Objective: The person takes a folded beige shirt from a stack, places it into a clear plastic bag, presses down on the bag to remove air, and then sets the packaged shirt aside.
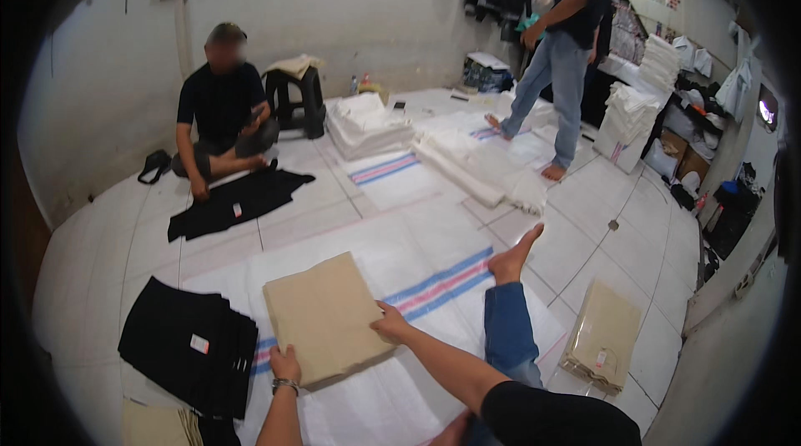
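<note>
A folded beige piece of cloth (324,308), flat and squarish, rests on a white woven plastic sheet (425,233) with blue and pink stripes. At its near left edge, my left hand (285,365) has its fingers closed on the fabric, a metal band around the wrist. My right hand (389,323) pinches the right edge of the same cloth. Just left of it lies a stack of folded black garments (188,346) with a small tag on top. More folded beige cloth (154,425) shows at the lower left, partly cut off.
A clear-wrapped beige pack (602,336) lies to the right of my leg (509,329). Across the tiles, a seated person (221,104) touches a black garment (240,202). Near a black stool (296,100) are white cloth piles (367,125). Two people stand at the back right.
</note>
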Tool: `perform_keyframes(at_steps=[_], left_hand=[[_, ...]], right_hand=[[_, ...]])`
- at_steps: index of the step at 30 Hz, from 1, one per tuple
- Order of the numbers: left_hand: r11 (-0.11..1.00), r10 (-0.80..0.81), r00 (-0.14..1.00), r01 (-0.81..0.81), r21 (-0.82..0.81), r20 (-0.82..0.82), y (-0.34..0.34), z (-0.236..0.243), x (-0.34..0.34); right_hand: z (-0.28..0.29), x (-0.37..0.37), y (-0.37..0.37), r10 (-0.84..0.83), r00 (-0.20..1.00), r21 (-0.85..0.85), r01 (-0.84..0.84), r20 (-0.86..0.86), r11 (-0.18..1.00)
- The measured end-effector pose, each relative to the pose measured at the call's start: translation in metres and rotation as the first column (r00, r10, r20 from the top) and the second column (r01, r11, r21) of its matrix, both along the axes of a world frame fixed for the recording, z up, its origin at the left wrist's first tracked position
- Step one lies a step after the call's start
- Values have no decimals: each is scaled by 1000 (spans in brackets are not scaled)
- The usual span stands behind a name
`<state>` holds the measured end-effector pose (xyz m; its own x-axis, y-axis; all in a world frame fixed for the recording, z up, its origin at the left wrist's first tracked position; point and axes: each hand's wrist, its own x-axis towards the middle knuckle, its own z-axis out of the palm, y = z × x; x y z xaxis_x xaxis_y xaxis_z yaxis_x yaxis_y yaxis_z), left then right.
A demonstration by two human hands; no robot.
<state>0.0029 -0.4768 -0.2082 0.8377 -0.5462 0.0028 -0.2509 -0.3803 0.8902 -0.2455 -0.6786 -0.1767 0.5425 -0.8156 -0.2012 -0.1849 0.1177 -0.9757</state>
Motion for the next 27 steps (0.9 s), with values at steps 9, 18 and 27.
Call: perform_keyframes(at_steps=[9, 18, 27], left_hand=[[846, -531, 836, 512, -150, -142, 80, 126, -80], [-110, -985, 45, 572, -813, 165, 161, 355, -236], [-440, -866, -303, 84, -894, 397, 190, 441, -279]], right_hand=[[111, -24, -94, 3, 984, -502, -95, -180, 860], [459, -63, -78, -54, 946, -580, 241, 320, 778], [629, -136, -81, -341, 910, -846, 365, 236, 388]])
